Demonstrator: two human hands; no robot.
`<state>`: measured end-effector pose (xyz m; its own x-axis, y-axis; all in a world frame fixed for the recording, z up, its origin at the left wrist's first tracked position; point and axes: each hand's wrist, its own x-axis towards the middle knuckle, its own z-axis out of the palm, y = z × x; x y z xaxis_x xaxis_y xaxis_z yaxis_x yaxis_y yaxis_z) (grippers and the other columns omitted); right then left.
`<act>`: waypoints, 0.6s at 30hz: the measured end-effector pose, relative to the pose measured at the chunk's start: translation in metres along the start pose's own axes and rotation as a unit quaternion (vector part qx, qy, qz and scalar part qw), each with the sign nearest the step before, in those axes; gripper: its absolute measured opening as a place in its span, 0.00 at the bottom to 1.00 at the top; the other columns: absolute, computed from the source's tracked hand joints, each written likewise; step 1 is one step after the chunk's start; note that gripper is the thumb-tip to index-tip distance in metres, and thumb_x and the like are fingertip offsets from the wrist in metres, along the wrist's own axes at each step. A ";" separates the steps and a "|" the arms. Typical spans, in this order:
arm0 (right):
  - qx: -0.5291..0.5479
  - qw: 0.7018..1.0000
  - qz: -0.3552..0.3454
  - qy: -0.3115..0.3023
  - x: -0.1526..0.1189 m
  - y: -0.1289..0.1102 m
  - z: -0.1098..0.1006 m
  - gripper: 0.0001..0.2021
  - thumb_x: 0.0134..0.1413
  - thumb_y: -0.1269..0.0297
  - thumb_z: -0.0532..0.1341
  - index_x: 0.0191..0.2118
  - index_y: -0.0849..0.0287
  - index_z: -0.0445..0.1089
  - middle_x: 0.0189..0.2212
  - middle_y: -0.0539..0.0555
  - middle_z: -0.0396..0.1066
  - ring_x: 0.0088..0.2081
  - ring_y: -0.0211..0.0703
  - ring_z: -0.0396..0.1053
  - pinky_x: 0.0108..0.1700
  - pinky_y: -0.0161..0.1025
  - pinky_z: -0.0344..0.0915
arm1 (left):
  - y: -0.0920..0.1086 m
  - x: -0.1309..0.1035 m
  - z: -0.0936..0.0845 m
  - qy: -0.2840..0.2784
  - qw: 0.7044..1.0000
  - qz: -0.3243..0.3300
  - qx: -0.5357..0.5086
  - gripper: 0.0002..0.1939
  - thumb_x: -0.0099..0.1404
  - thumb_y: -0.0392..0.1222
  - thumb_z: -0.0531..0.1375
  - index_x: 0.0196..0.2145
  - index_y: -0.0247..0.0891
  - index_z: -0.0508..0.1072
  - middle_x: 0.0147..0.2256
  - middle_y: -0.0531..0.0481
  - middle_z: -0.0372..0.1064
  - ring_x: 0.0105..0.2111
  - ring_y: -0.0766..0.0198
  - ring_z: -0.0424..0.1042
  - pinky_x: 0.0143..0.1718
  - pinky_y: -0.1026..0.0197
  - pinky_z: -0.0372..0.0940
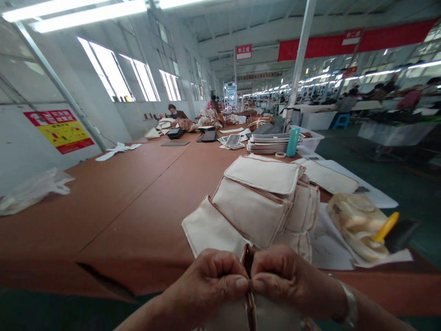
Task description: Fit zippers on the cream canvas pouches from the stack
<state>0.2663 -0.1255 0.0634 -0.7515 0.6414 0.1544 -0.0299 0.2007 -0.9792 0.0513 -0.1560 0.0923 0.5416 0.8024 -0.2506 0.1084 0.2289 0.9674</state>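
Observation:
At the bottom centre, my left hand (217, 278) and my right hand (285, 278) meet with thumbs and fingers pinched. Between them they grip the brown edges of a cream sewn pouch (275, 315); a dark slit runs between its two edges. My hands hide much of it, and its lower part leaves the view. Just beyond the hands, a pile of similar cream pouches (253, 209) with brown edging lies overlapped on the brown table (138, 207). A pale band circles my right wrist.
On the right are a cut-open plastic container (358, 223) with a yellow handle (386, 227) in it and white sheets (330, 248). Farther back stand a teal bottle (293, 141) and stacked panels (267, 143). A plastic bag (34, 189) lies at left. People work in the background.

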 end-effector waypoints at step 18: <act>-0.007 0.999 0.005 -0.043 0.000 -0.013 -0.018 0.22 0.66 0.48 0.49 0.31 0.62 0.65 0.25 0.47 0.53 0.28 0.35 0.50 0.28 0.33 0.48 | 0.043 -0.021 -0.022 -0.045 0.985 0.022 0.164 0.15 0.63 0.49 0.61 0.29 0.32 0.71 0.26 0.55 0.57 0.27 0.69 0.53 0.27 0.68 0.50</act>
<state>0.2787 -0.1152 0.0787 -0.8059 0.5770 0.1328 -0.0133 0.2065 -0.9783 0.0261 -0.1507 0.1380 0.6214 0.7525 -0.2184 0.3397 -0.0075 0.9405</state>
